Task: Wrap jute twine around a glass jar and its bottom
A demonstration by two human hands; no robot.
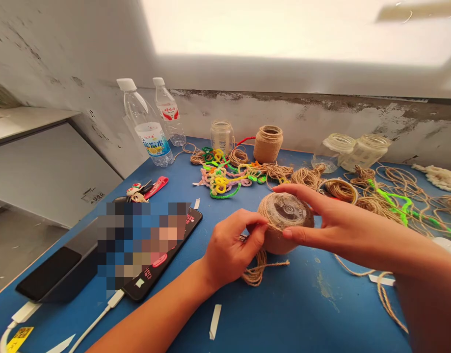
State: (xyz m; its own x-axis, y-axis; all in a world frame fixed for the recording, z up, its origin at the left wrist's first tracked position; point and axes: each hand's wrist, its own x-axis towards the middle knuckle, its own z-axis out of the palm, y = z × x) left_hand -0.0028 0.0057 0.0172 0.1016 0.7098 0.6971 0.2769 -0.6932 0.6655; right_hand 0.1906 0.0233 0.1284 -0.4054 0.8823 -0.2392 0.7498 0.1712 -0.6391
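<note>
The left grip point(232, 247) is pinched narrow, its thumb and fingertips closed on a strand of twine point(266, 226) at the jar's edge. The right grip point(321, 220) spans wider, fingers over the top of the jar point(278, 240) and thumb along its lower side, holding it between them.

The jar lies on its side in the air just above the bench, its bare glass base point(286, 211) tilted up toward the camera and its sides wound in twine. A loose coil point(256, 270) sits under the left wrist, and a white paper scrap point(215, 321) lies nearer the person.

To the left, a phone point(151, 279) in a black case rests on the bench point(295, 314) with a white cable point(96, 318) running from it (the picture on the case is pixelated). Beyond it are a tablet point(48, 272) and a bunch of keys point(140, 191) with a red strap.

Further out, a tangle of bright pipe cleaners point(221, 174) sits among twine loops, with a twine-wrapped jar point(268, 144) and a bare jar point(221, 137) behind. Two plastic bottles point(146, 125) stand at the back left corner, and two more glass jars point(365, 152) lie at the back right, above a spread of twine point(394, 206) threaded with green pipe cleaner.
</note>
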